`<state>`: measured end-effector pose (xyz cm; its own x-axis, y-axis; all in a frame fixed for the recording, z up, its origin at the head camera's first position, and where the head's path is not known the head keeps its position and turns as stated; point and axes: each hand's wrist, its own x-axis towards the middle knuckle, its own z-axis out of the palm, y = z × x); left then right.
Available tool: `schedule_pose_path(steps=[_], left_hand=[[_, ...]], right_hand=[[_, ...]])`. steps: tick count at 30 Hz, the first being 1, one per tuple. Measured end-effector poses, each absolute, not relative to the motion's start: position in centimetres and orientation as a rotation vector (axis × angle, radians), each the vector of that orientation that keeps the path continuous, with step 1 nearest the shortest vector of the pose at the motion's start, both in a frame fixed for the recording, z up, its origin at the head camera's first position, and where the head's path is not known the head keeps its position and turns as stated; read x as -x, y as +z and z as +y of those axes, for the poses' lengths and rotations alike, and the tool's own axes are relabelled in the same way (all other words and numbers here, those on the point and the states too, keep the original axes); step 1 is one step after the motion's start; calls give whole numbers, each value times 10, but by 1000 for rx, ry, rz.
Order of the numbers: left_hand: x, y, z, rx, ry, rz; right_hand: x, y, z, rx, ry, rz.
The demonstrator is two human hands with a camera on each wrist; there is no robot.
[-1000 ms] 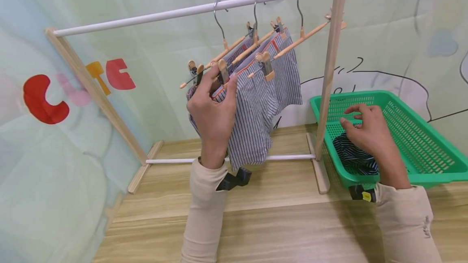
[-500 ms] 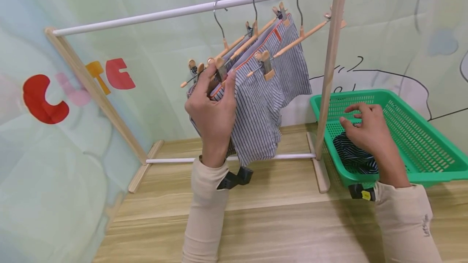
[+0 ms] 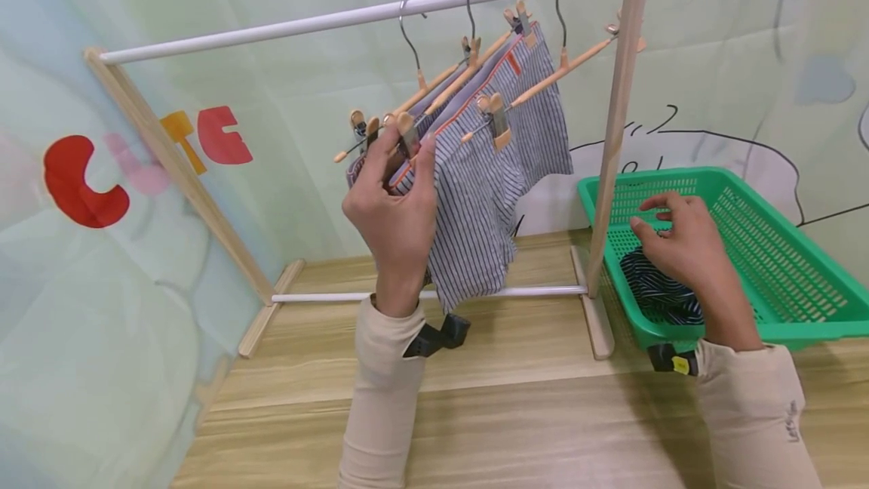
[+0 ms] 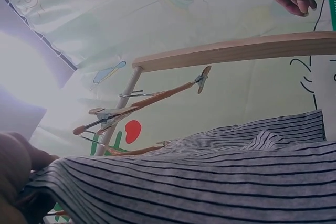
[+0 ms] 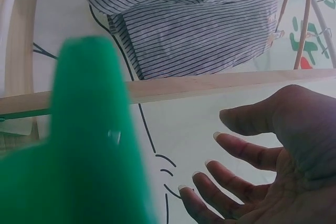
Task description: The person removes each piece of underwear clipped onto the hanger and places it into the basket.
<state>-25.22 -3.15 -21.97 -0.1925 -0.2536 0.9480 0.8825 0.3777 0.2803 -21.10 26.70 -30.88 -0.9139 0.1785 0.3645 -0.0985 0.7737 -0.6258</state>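
Observation:
My left hand [image 3: 396, 221] pinches the clip [image 3: 407, 133] at the near end of the middle hanger [image 3: 463, 83], by the waistband of grey-and-navy striped shorts [image 3: 475, 210]. That hanger's hook [image 3: 471, 2] stands higher than its neighbours', its curve above the white rail [image 3: 319, 26]. A clip at the hanger's far end grips the other side of the waistband. In the left wrist view, the striped fabric [image 4: 199, 182] fills the lower part. Over the green basket [image 3: 808, 247] hovers my right hand [image 3: 689, 240], fingers loosely bent and holding nothing; dark striped cloth [image 3: 655, 289] lies beneath it.
Another clip hanger [image 3: 417, 89] with a striped garment hangs left of the middle one, partly hidden. A bare clip hanger [image 3: 563, 74] hangs at right, its near clip in front of the shorts. The wooden rack post [image 3: 614, 127] stands between shorts and basket.
The middle hanger and its shorts have risen, the hook lifting off its seat on the rail; the shorts swung right, then slightly back. My right hand has stayed over the basket.

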Motion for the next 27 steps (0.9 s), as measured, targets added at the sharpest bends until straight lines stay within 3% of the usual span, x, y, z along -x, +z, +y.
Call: schedule_pose_path(steps=[27], left_hand=[[250, -236, -35, 574, -1212, -1342]], right_hand=[[215, -308, 266, 44, 1000, -2491]])
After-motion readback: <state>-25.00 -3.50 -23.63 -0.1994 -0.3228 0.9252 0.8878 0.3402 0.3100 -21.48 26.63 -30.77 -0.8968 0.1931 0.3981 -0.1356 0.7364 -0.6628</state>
